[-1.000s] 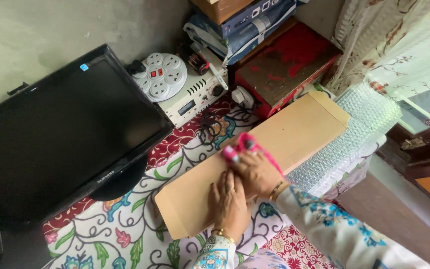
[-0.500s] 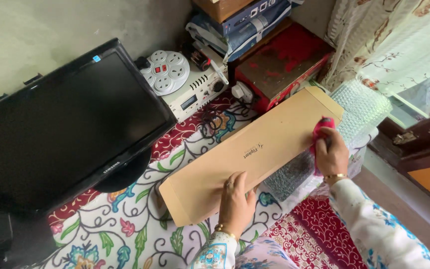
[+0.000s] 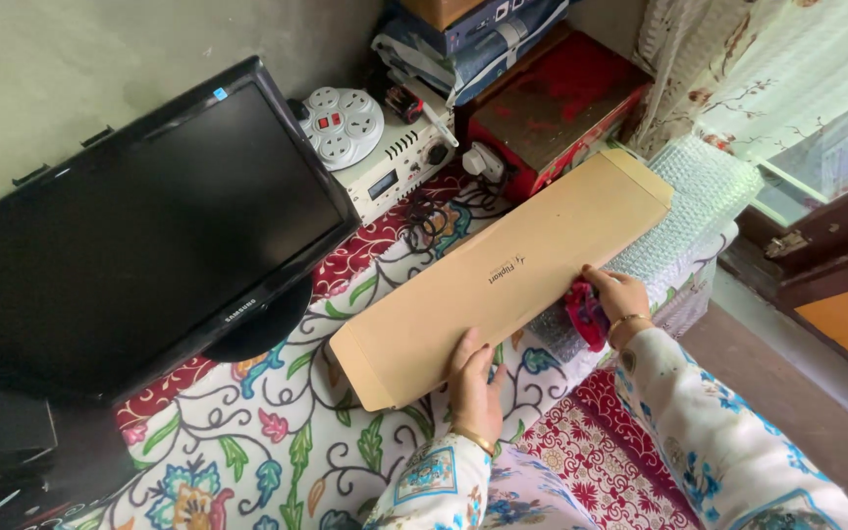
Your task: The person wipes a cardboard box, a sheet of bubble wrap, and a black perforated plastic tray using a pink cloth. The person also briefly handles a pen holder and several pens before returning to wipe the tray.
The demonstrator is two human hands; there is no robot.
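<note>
A long brown paper envelope (image 3: 503,285) lies slantwise across the middle of the frame, its flap end toward the upper right and its other end toward the lower centre. Whether anything is inside it cannot be told; it lies flat and closed. The left hand (image 3: 473,378) presses down on its lower edge near the bottom centre, fingers (image 3: 465,349) spread flat on the paper, grasping nothing. The right hand (image 3: 618,299) sits at the envelope's lower long edge, right of centre, its fingers clenched around a bunched pink cloth (image 3: 586,312) that touches the envelope's edge.

Under the envelope's right half lies a sheet of bubble wrap (image 3: 699,201), reaching out toward the right side of the frame. Both rest on a bench covered with a flowered cloth (image 3: 277,442) in white, red, green and blue.

To the left, filling the upper left of the frame, stands a dark flat monitor (image 3: 149,226) on a round foot. Behind the envelope, at top centre, a round white power strip (image 3: 344,126) sits on a white electrical box (image 3: 395,167) with cables beside it. Right of that is a red metal box (image 3: 561,108), lid shut, and above it a stack of blue packages (image 3: 473,44). A patterned curtain (image 3: 738,69) hangs at the upper right.
</note>
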